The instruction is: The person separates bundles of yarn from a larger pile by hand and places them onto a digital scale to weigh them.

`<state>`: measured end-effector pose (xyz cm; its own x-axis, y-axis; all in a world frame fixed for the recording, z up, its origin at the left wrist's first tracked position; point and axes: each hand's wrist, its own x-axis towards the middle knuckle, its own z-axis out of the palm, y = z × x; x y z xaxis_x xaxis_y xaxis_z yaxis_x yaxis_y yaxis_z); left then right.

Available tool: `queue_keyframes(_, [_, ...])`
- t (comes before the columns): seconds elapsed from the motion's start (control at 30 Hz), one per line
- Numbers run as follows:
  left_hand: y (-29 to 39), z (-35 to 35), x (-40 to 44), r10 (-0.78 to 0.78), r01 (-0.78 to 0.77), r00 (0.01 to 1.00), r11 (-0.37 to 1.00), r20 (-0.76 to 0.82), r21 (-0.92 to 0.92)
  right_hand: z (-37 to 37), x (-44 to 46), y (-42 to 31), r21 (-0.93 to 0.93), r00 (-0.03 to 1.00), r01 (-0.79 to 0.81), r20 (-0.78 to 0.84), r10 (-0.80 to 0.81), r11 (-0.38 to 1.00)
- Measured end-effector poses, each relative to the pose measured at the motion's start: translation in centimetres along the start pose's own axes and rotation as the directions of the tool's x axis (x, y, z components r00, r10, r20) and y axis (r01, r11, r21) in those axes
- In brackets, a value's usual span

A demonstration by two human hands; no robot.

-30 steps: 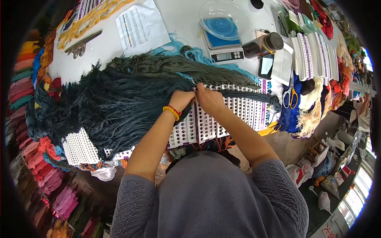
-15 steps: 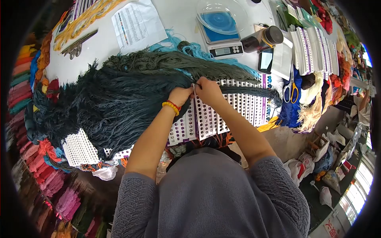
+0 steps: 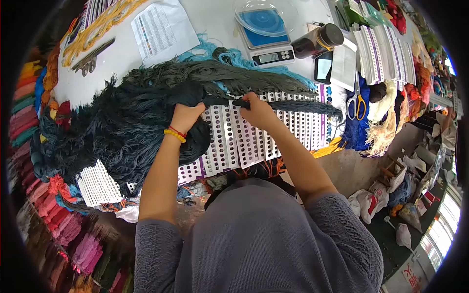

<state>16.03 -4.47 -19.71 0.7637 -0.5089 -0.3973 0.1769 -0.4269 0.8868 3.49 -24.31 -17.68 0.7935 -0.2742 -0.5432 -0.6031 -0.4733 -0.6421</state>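
Observation:
My left hand (image 3: 187, 118) is closed around a thick bundle of dark blue-green thread (image 3: 132, 127), whose loose mass spreads leftward over the table. Pinched in my right hand (image 3: 257, 112) is a dark strand at the edge of a white card with punched holes (image 3: 222, 141). Between the hands a dark length runs from the bundle to this card; whether it passes through a hole I cannot tell. A thinner dark hank (image 3: 308, 107) stretches right from my right hand across more punched cards (image 3: 298, 129).
Olive-green thread (image 3: 220, 73) lies behind. Further back are a digital scale (image 3: 272, 56) with a clear lid, a dark jar (image 3: 317, 43), a phone (image 3: 323, 68) and a printed sheet (image 3: 156, 31). Scissors (image 3: 360, 105) lie at right, a metal clip (image 3: 90, 61) at left.
My left hand has moved left, away from my right hand, drawing the bundle with it. More of the punched cards shows between them. My right hand has stayed nearly in place.

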Motion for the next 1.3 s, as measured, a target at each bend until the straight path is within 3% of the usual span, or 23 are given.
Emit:
queue_keyframes(0.07, [-0.6,-0.7,0.3,0.019,-0.020,1.000,1.000,0.014,0.009,0.0,0.1,0.0,0.029,1.000,0.000,-0.003,0.000,1.000])
queue_keyframes(0.13, [1.0,-1.2,0.1,-0.175,0.179,0.964,0.984,0.198,-0.002,0.0,0.3,0.5,0.069,1.000,0.012,0.000,-0.012,0.998])
queue_keyframes(0.27, [2.1,-1.0,-0.4,-0.142,0.188,0.954,0.968,0.263,-0.163,0.6,0.6,1.3,0.102,1.000,-0.001,0.007,0.000,0.995])
queue_keyframes(0.33, [2.7,0.1,-0.6,-0.028,0.047,0.993,0.983,0.113,-0.176,0.7,0.7,1.6,0.160,1.000,-0.010,0.007,0.009,0.987])
queue_keyframes(0.47, [2.2,1.5,-1.0,-0.008,0.003,0.999,0.993,-0.044,-0.122,0.9,0.6,2.2,0.314,0.997,-0.071,0.041,0.062,0.947])
queue_keyframes(0.53, [4.0,1.9,-2.1,-0.044,0.075,0.995,0.919,0.090,-0.388,1.4,0.6,2.7,0.406,0.998,0.016,-0.061,0.009,0.914])
queue_keyframes(0.57, [4.6,2.0,-2.5,-0.046,0.079,0.995,0.919,0.092,-0.387,1.6,0.6,2.8,0.408,0.998,0.013,-0.059,0.012,0.913])
queue_keyframes(0.63, [5.3,2.2,-2.9,-0.223,0.365,0.923,0.761,0.313,-0.535,1.8,0.4,2.9,0.351,0.988,0.104,-0.144,-0.056,0.931])
queue_keyframes(0.67, [5.0,2.6,-2.8,-0.223,0.368,0.922,0.762,0.316,-0.533,1.9,0.2,2.9,0.352,0.988,0.101,-0.145,-0.053,0.930])
queue_keyframes(0.73, [4.8,3.7,-2.6,-0.188,0.442,0.886,0.616,0.423,-0.652,1.7,-0.2,2.5,0.361,0.988,0.041,-0.152,0.015,0.932])
queue_keyframes(0.8, [4.8,4.8,-2.3,-0.189,0.400,0.900,0.715,0.392,-0.573,1.5,-0.3,2.4,0.436,0.989,0.006,-0.139,0.060,0.900])
queue_keyframes(0.87, [5.0,5.7,-2.2,-0.222,0.359,0.921,0.804,0.321,-0.473,1.2,0.0,2.8,0.652,0.983,-0.087,-0.066,0.170,0.754])
queue_keyframes(0.9, [5.0,5.8,-2.1,-0.221,0.358,0.921,0.805,0.322,-0.473,1.1,-0.4,2.2,0.612,0.983,-0.070,-0.092,0.158,0.788])
queue_keyframes(0.93, [4.7,5.9,-2.0,-0.266,0.380,0.912,0.833,0.312,-0.401,1.4,-0.9,1.8,0.371,0.988,0.069,-0.153,-0.012,0.926])
queue_keyframes(0.97, [4.4,6.0,-1.9,-0.312,0.403,0.902,0.855,0.298,-0.327,1.8,-1.6,1.5,0.100,0.968,0.207,-0.162,-0.189,0.973])
queue_keyframes(1.0, [3.6,6.2,-1.8,-0.315,0.408,0.900,0.853,0.301,-0.325,1.8,-2.5,0.4,0.035,0.929,0.361,-0.102,-0.356,0.932])
queue_keyframes(1.07, [2.0,6.3,-1.5,-0.276,0.341,0.929,0.896,0.246,-0.284,1.2,-3.6,-1.0,0.005,0.850,0.515,-0.135,-0.510,0.857])
queue_keyframes(1.17, [2.7,6.0,-1.5,-0.256,0.348,0.922,0.878,0.292,-0.329,-0.6,-2.0,-1.3,-0.045,0.905,0.342,-0.251,-0.342,0.938])
queue_keyframes(1.2, [2.9,6.0,-1.6,-0.258,0.351,0.920,0.877,0.295,-0.329,-0.9,-1.4,-1.1,-0.054,0.865,0.390,-0.320,-0.386,0.919])
queue_keyframes(1.3, [3.7,6.0,-1.6,-0.243,0.359,0.922,0.831,0.302,-0.425,0.3,0.1,-0.4,-0.300,0.845,0.460,-0.142,-0.516,0.836])
